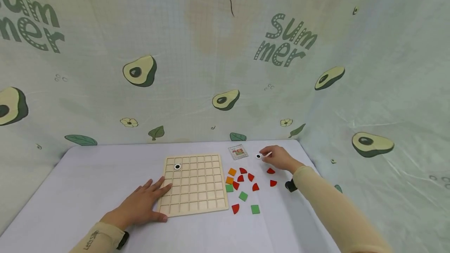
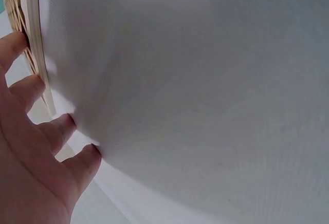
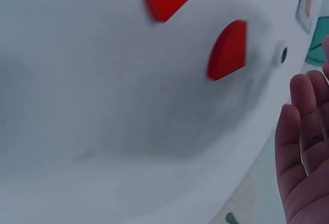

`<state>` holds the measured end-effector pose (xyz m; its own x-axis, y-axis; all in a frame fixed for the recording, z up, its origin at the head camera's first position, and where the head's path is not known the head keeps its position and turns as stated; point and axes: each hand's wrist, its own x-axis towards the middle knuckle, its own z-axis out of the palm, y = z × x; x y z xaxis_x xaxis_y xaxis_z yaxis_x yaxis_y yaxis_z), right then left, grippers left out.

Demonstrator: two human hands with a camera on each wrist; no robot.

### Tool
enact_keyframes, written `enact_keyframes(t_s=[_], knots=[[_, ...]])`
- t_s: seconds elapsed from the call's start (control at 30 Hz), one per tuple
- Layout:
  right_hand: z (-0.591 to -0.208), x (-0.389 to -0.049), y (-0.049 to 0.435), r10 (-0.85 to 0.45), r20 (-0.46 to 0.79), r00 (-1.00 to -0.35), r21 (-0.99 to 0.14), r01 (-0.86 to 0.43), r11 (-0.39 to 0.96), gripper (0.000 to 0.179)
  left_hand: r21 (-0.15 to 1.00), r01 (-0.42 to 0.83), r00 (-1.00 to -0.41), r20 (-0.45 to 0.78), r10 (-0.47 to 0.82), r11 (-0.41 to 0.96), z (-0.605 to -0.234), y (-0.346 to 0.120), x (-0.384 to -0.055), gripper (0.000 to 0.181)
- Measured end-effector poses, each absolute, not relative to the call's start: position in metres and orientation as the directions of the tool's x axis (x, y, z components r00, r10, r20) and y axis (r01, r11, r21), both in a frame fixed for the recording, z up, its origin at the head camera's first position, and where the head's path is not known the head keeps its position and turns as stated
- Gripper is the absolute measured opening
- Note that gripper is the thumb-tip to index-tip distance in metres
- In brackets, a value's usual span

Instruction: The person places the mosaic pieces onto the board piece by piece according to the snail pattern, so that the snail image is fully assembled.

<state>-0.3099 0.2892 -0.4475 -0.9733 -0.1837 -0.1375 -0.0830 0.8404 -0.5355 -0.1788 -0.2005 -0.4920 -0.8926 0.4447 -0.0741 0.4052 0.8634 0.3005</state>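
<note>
A light wooden grid board (image 1: 197, 184) lies on the table. My left hand (image 1: 142, 202) rests at its left edge with spread fingers, two fingertips over the rim. In the left wrist view, the other fingers (image 2: 85, 165) touch the white cloth beside the board. One white piece with a black dot (image 1: 177, 166) sits in a cell near the board's upper left. My right hand (image 1: 279, 157) reaches over the table's far right, thumb and forefinger apart right at a second white piece with a black dot (image 1: 258, 156). That piece lies on the cloth in the right wrist view.
Red quarter-circle pieces (image 1: 255, 187), orange squares (image 1: 232, 171) and green squares (image 1: 255, 209) lie scattered right of the board. A small picture card (image 1: 238, 152) lies behind them. A printed curtain (image 1: 183, 65) hangs along the table's back and right side.
</note>
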Motion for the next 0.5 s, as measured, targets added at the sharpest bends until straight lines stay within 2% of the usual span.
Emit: enact_keyframes(t_s=[0.3,0.5], knots=[[-0.476,-0.327,0.297,-0.121,-0.156,-0.980,-0.542,-0.018,0.840,0.038,0.318,0.397,-0.894,-0.077,0.441,0.861,-0.492,-0.200,-0.176,0.106],[-0.481,-0.333,0.288,-0.114,-0.138,-0.984,-0.493,-0.031,0.869,0.036,0.315,0.406,-0.893,-0.061,0.445,0.858,-0.490,-0.201,-0.175,0.104]])
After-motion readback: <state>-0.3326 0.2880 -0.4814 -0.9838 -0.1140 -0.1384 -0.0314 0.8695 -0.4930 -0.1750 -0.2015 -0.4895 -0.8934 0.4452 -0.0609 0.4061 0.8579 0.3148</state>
